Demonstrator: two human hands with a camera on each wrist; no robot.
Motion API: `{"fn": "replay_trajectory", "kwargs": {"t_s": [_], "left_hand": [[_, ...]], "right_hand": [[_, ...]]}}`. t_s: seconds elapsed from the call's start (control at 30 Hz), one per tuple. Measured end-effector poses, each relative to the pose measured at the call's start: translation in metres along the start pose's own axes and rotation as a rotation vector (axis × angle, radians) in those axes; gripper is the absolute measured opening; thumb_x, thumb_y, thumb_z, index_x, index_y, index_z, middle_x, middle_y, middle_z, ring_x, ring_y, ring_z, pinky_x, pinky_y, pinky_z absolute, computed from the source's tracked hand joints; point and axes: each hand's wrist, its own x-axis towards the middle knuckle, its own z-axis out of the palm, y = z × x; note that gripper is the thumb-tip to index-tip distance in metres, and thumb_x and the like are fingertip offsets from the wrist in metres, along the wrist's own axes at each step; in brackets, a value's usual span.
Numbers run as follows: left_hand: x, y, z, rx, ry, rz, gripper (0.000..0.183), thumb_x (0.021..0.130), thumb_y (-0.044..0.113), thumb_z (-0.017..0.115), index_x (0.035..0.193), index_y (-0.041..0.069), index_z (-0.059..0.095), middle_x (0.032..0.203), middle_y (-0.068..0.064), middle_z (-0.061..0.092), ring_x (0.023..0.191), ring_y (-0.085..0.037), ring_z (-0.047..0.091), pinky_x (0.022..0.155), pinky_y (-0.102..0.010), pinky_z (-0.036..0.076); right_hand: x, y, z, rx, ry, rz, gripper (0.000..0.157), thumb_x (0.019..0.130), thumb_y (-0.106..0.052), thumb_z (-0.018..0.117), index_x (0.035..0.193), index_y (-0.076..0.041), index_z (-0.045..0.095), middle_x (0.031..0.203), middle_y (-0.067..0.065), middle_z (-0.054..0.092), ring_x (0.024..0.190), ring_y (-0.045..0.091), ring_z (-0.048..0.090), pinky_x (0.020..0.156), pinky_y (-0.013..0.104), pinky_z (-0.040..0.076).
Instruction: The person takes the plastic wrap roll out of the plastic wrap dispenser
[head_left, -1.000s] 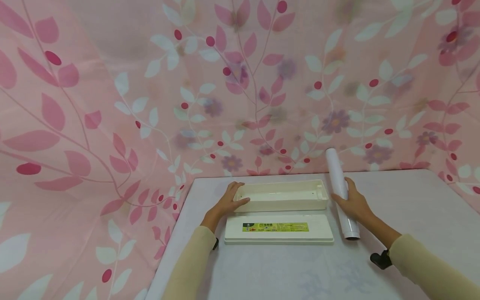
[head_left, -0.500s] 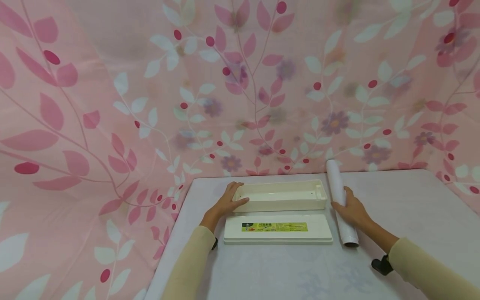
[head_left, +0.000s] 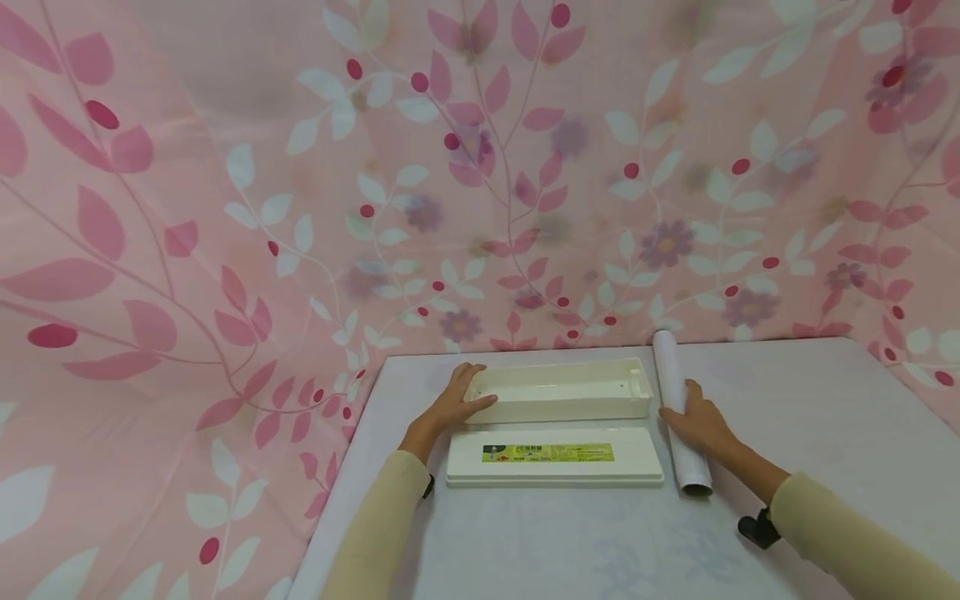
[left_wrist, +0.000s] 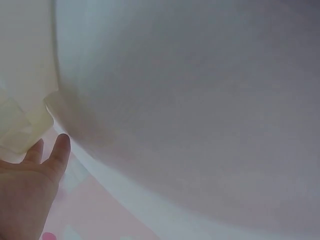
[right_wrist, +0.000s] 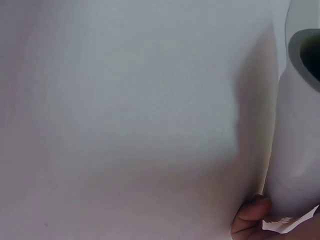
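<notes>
At the left end of an open cream plastic box [head_left: 566, 409], my left hand [head_left: 450, 407] grips the corner, thumb at the front wall and fingers towards the back. In the left wrist view, part of that hand [left_wrist: 25, 200] shows beside the pale box end. A long white roll of cling film [head_left: 667, 371] lies lengthwise just right of the box. My right hand [head_left: 703, 427] holds it around the middle, thumb on the left side. The right wrist view shows the roll's [right_wrist: 297, 145] hollow core end and a few curled fingertips [right_wrist: 252, 212].
In front of the box lies a flat cream lid [head_left: 637, 462] with a green and yellow label [head_left: 547, 452]. Everything is on a table under a white cloth [head_left: 540, 542]. A pink leaf-patterned curtain [head_left: 300, 292] hangs along the back and left sides.
My right hand has lowered the cling film roll and brought it towards me; its far end has dropped down beside the box. The left hand and the box have hardly moved.
</notes>
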Motion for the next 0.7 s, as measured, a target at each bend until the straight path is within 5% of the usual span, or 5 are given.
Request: {"fn": "replay_trajectory", "kwargs": {"t_s": [0.3, 0.47, 0.57, 0.7], "left_hand": [[-0.001, 0.001, -0.002, 0.056, -0.013, 0.009, 0.078, 0.092, 0.044, 0.066, 0.154, 0.014, 0.030, 0.159, -0.015, 0.021, 0.145, -0.033, 0.028, 0.116, -0.057, 0.028], [0.000, 0.003, -0.008, 0.110, -0.041, -0.051, 0.089, 0.090, 0.059, 0.061, 0.160, 0.027, 0.015, 0.167, -0.012, 0.002, 0.152, -0.037, 0.014, 0.116, -0.062, 0.024], [0.000, 0.006, -0.019, 0.133, -0.033, -0.088, 0.086, 0.093, 0.066, 0.049, 0.160, 0.030, 0.008, 0.167, -0.014, -0.007, 0.152, -0.041, 0.006, 0.115, -0.067, 0.020], [-0.007, 0.010, -0.050, 0.204, 0.044, -0.103, 0.082, 0.098, 0.066, 0.035, 0.160, 0.019, 0.012, 0.166, -0.020, -0.002, 0.150, -0.047, 0.008, 0.114, -0.069, 0.016]], "right_hand": [[-0.001, -0.005, 0.003, -0.061, -0.020, 0.060, 0.093, 0.094, -0.046, 0.053, 0.150, 0.010, 0.004, 0.119, 0.045, 0.036, 0.091, 0.046, 0.053, 0.068, 0.049, 0.049], [0.001, -0.004, -0.012, -0.110, 0.000, 0.086, 0.101, 0.095, -0.066, 0.039, 0.148, 0.015, 0.009, 0.125, 0.048, 0.031, 0.099, 0.053, 0.051, 0.077, 0.059, 0.047], [0.007, -0.001, -0.031, -0.142, 0.089, 0.017, 0.102, 0.095, -0.069, 0.035, 0.146, 0.016, 0.015, 0.127, 0.050, 0.030, 0.103, 0.059, 0.049, 0.078, 0.064, 0.046], [0.014, 0.004, -0.065, -0.227, 0.222, -0.147, 0.095, 0.095, -0.066, 0.043, 0.147, 0.011, 0.023, 0.130, 0.048, 0.033, 0.107, 0.063, 0.045, 0.074, 0.069, 0.043]]}}
